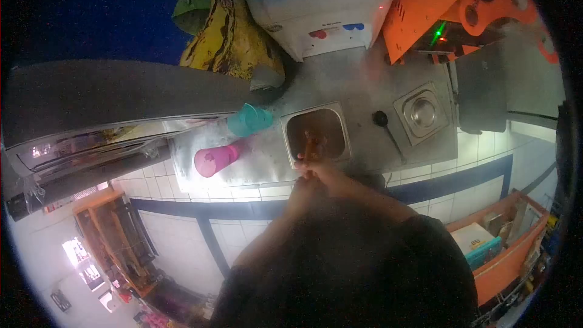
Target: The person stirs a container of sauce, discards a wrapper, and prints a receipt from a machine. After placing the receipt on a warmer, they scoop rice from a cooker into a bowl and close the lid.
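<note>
Fingers (307, 166) bunched together at basin rim (347, 140)

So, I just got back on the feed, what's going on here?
The person's right hand and left hand are together at the near rim of a steel-rimmed basin. A brownish shape shows just beyond the fingers, too blurred to name or to say it's gripped. A pink cup and a teal cup are left of the basin; a black ladle lies to its right.

Two hands (320, 170), one basin (319, 123), one pink cup (216, 160), one ladle (381, 118).
</note>
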A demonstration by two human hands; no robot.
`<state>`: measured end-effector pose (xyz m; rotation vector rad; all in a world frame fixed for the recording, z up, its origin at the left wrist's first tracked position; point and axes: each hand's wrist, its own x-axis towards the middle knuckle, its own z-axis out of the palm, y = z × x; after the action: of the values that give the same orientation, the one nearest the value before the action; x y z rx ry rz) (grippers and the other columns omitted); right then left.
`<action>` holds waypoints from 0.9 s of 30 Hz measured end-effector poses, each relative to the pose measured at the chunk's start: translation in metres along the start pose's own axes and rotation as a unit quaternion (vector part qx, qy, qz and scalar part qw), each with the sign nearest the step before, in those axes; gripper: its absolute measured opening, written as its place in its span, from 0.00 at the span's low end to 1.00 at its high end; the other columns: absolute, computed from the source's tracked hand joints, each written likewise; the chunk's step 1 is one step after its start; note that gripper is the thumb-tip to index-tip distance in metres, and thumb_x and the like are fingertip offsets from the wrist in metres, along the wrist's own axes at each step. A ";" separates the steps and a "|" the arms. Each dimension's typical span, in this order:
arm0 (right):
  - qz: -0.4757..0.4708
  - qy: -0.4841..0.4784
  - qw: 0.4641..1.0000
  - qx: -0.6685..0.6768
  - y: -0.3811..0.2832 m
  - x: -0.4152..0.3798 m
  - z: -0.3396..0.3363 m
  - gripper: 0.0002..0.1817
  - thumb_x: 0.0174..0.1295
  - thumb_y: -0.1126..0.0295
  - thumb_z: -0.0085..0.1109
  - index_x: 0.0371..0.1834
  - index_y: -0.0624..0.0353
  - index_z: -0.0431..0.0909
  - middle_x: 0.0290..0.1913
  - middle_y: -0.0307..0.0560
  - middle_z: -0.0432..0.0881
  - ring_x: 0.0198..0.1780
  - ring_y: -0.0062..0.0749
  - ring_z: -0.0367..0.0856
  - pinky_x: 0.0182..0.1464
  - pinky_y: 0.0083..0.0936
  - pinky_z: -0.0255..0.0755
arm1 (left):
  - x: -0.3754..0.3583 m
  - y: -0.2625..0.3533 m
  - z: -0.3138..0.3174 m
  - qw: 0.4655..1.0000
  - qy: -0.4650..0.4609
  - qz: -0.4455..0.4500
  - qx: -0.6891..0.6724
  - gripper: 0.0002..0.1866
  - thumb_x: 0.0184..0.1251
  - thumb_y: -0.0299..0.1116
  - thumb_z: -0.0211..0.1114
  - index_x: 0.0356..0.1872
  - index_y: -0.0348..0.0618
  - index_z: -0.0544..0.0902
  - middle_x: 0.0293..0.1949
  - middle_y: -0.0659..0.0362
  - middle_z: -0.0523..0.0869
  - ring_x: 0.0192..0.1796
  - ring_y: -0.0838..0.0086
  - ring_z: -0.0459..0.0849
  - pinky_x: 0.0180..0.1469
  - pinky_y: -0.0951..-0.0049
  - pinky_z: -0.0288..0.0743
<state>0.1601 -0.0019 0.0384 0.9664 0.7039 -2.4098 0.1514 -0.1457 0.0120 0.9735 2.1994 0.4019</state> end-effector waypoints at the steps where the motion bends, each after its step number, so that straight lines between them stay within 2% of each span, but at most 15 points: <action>1: -0.001 0.028 0.999 -0.029 0.000 0.002 0.000 0.16 0.61 0.62 0.68 0.46 0.54 0.75 0.29 0.35 0.74 0.31 0.23 0.75 0.36 0.23 0.69 | -0.001 0.007 -0.003 0.992 0.019 -0.029 -0.124 0.08 0.62 0.30 0.57 0.35 0.35 0.80 0.29 0.46 0.82 0.34 0.59 0.85 0.32 0.62 0.77; 2: 0.000 0.024 0.999 -0.029 0.002 0.004 -0.002 0.16 0.61 0.62 0.68 0.46 0.54 0.75 0.29 0.35 0.74 0.31 0.23 0.75 0.36 0.23 0.69 | -0.002 0.013 -0.005 0.967 0.039 -0.057 -0.246 0.08 0.58 0.30 0.58 0.32 0.35 0.80 0.29 0.46 0.82 0.35 0.58 0.86 0.32 0.63 0.78; 3: 0.018 0.029 0.998 -0.057 0.002 0.006 -0.006 0.14 0.62 0.60 0.66 0.44 0.52 0.74 0.29 0.33 0.73 0.28 0.21 0.71 0.34 0.22 0.66 | -0.001 0.012 -0.004 0.967 0.041 -0.058 -0.243 0.08 0.58 0.30 0.58 0.32 0.35 0.80 0.29 0.46 0.82 0.35 0.58 0.86 0.32 0.63 0.78; 5: 0.036 0.033 0.995 -0.084 0.002 0.013 -0.011 0.12 0.64 0.58 0.64 0.41 0.50 0.74 0.28 0.32 0.73 0.25 0.18 0.68 0.32 0.21 0.64 | 0.002 0.011 -0.001 0.991 0.129 0.042 -0.011 0.08 0.59 0.30 0.58 0.26 0.35 0.80 0.28 0.45 0.83 0.34 0.56 0.86 0.31 0.60 0.78; 6: 0.019 0.033 0.996 -0.075 0.001 0.017 -0.013 0.11 0.65 0.57 0.62 0.39 0.49 0.73 0.26 0.31 0.72 0.23 0.17 0.66 0.30 0.21 0.63 | 0.002 0.016 -0.003 0.991 0.128 0.040 -0.010 0.08 0.59 0.30 0.58 0.26 0.35 0.80 0.28 0.45 0.83 0.34 0.56 0.86 0.31 0.60 0.78; 8: 0.003 0.035 0.997 -0.065 0.006 0.023 -0.016 0.11 0.67 0.56 0.60 0.36 0.47 0.72 0.25 0.29 0.70 0.21 0.16 0.63 0.29 0.20 0.63 | 0.005 0.025 -0.009 0.980 0.064 -0.112 -0.155 0.09 0.59 0.30 0.58 0.25 0.35 0.80 0.28 0.46 0.84 0.32 0.55 0.86 0.32 0.58 0.80; 9: -0.029 0.047 0.998 -0.028 0.007 0.027 -0.018 0.15 0.66 0.53 0.60 0.31 0.50 0.74 0.23 0.31 0.72 0.21 0.18 0.65 0.26 0.23 0.60 | 0.005 0.030 -0.015 0.979 0.064 -0.111 -0.156 0.09 0.59 0.30 0.58 0.25 0.35 0.80 0.28 0.46 0.84 0.32 0.55 0.86 0.32 0.58 0.80; 11: -0.062 0.058 0.996 0.005 0.009 0.032 -0.022 0.20 0.65 0.49 0.59 0.26 0.53 0.76 0.22 0.32 0.73 0.21 0.20 0.66 0.24 0.25 0.58 | 0.005 0.035 -0.028 0.995 -0.044 -0.068 -0.059 0.16 0.74 0.35 0.43 0.52 0.32 0.68 0.38 0.34 0.81 0.40 0.41 0.82 0.41 0.47 0.76; 15: -0.025 -0.005 0.997 0.073 0.002 0.041 -0.031 0.11 0.68 0.59 0.56 0.36 0.55 0.78 0.23 0.32 0.73 0.19 0.19 0.64 0.25 0.25 0.61 | 0.000 0.046 -0.031 0.994 0.038 -0.070 -0.069 0.15 0.73 0.34 0.45 0.52 0.33 0.67 0.35 0.33 0.81 0.37 0.39 0.83 0.37 0.43 0.75; 17: 0.005 -0.014 0.997 0.079 -0.002 0.043 -0.033 0.09 0.69 0.63 0.55 0.40 0.55 0.78 0.23 0.32 0.71 0.19 0.18 0.62 0.24 0.24 0.61 | -0.003 0.048 -0.032 0.993 -0.042 -0.106 -0.012 0.15 0.73 0.35 0.45 0.52 0.33 0.68 0.32 0.35 0.81 0.32 0.38 0.83 0.33 0.41 0.76; 19: 0.079 0.045 0.995 0.049 -0.023 0.026 -0.017 0.04 0.71 0.67 0.51 0.43 0.52 0.73 0.23 0.31 0.70 0.17 0.17 0.58 0.23 0.20 0.60 | -0.001 0.063 -0.048 0.993 -0.044 -0.103 -0.022 0.16 0.73 0.34 0.45 0.53 0.32 0.67 0.31 0.37 0.82 0.32 0.39 0.84 0.32 0.42 0.77; 21: 0.072 0.017 0.996 0.055 -0.017 0.030 -0.026 0.04 0.71 0.67 0.50 0.42 0.53 0.74 0.21 0.31 0.68 0.16 0.18 0.58 0.22 0.21 0.59 | -0.002 0.064 -0.047 0.993 -0.048 -0.098 -0.031 0.17 0.72 0.34 0.45 0.54 0.30 0.66 0.30 0.38 0.83 0.31 0.40 0.85 0.32 0.43 0.78; 23: 0.064 -0.008 0.996 0.057 -0.014 0.033 -0.031 0.05 0.72 0.68 0.48 0.42 0.53 0.74 0.20 0.31 0.67 0.16 0.18 0.57 0.22 0.21 0.58 | -0.001 0.056 -0.032 0.995 -0.069 -0.057 0.043 0.24 0.72 0.34 0.45 0.60 0.24 0.57 0.30 0.37 0.84 0.30 0.42 0.85 0.34 0.45 0.80; 26: 0.044 0.042 0.998 -0.011 -0.019 0.027 -0.016 0.10 0.71 0.60 0.53 0.35 0.52 0.74 0.16 0.30 0.63 0.15 0.18 0.55 0.19 0.21 0.53 | -0.006 0.079 -0.064 0.992 -0.042 -0.104 -0.054 0.30 0.71 0.33 0.47 0.63 0.18 0.51 0.29 0.36 0.84 0.30 0.43 0.86 0.34 0.47 0.81; 27: 0.026 0.099 0.993 -0.063 -0.018 0.031 -0.012 0.15 0.69 0.54 0.54 0.32 0.52 0.73 0.15 0.30 0.61 0.14 0.18 0.53 0.18 0.21 0.51 | -0.006 0.075 -0.061 0.992 -0.037 -0.106 -0.061 0.30 0.71 0.33 0.47 0.63 0.18 0.51 0.29 0.36 0.84 0.30 0.43 0.86 0.34 0.47 0.81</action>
<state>0.1356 0.0121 0.0139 1.1676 0.8784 -2.2146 0.1516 -0.1003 0.0973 0.6720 2.1571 0.3889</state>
